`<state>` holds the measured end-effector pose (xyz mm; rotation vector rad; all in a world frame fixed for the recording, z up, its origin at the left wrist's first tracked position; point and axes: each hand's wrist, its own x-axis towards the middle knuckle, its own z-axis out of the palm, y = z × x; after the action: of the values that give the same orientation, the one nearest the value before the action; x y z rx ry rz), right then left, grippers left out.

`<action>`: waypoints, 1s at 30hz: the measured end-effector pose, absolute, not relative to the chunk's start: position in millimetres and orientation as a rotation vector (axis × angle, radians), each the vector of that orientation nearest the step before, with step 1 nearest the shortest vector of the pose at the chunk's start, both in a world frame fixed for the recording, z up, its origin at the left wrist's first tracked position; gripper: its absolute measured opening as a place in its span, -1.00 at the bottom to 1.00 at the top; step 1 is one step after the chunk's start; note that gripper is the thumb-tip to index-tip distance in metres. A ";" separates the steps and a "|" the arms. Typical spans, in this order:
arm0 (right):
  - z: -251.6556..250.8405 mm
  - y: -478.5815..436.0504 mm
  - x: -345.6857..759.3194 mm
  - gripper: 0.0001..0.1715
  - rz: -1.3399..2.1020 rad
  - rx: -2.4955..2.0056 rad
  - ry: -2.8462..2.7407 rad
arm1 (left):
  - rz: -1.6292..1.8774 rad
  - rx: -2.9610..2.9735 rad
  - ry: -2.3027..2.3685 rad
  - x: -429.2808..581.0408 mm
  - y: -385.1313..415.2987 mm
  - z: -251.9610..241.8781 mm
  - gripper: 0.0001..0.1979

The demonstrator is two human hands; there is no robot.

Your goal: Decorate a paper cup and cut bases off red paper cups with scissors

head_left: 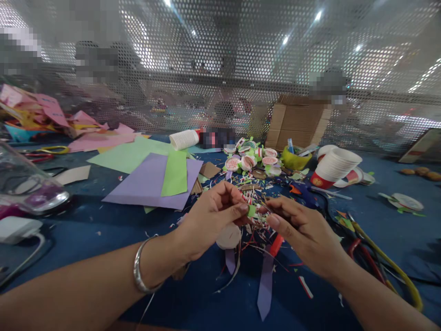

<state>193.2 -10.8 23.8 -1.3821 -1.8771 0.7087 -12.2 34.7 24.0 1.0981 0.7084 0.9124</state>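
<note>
My left hand [220,216], wearing a silver bangle [140,266] at the wrist, pinches a small strip of green paper [252,210] between thumb and fingers. Close to it on the right, my right hand [303,230] has its fingers curled toward the thumb; whatever lies between the tips is too small to make out. Beneath the hands are a round white paper disc [228,236], purple paper strips [265,287] and a scatter of paper scraps [255,184]. An orange-red piece [276,245] lies beside the right thumb.
Purple sheet [138,184], bright green strip [175,172] and pale green sheet lie left. Decorated paper discs [248,162] are heaped ahead. Paper cups [336,165], a yellow bowl [296,159], a blue glue gun [305,193] and yellow-handled tool [386,262] stand or lie right. A perforated metal screen [206,59] rises behind.
</note>
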 end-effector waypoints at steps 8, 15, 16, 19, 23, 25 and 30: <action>25.4 -10.6 189.5 -0.56 0.764 -1.405 -1.876 | 1.115 1.294 0.760 -13.5 26.8 26.5 -0.73; 28.3 -10.9 189.4 -0.59 0.792 -1.409 -1.896 | 1.110 1.417 0.758 -13.7 20.6 26.7 -0.74; 28.5 -11.2 189.5 -0.59 0.799 -1.400 -1.898 | 1.108 1.415 0.754 -13.6 20.3 26.6 -0.74; 29.3 -11.7 189.3 -0.59 0.796 -1.367 -1.908 | 1.095 1.418 0.754 -13.4 19.7 25.7 -0.73; 30.4 -12.3 188.6 -0.59 0.767 -1.345 -1.917 | 1.110 1.422 0.718 -13.2 18.6 23.6 -0.74; 31.0 -12.8 188.6 -0.60 0.761 -1.346 -1.923 | 1.124 1.412 0.691 -12.6 18.4 22.6 -0.74; 31.4 -13.9 189.0 -0.58 0.746 -1.327 -1.943 | 1.120 1.373 0.667 -11.7 18.9 21.6 -0.74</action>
<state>189.0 -13.9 31.4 -1.3269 -1.9431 0.7457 -11.7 18.9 21.6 1.3731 0.6666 1.1203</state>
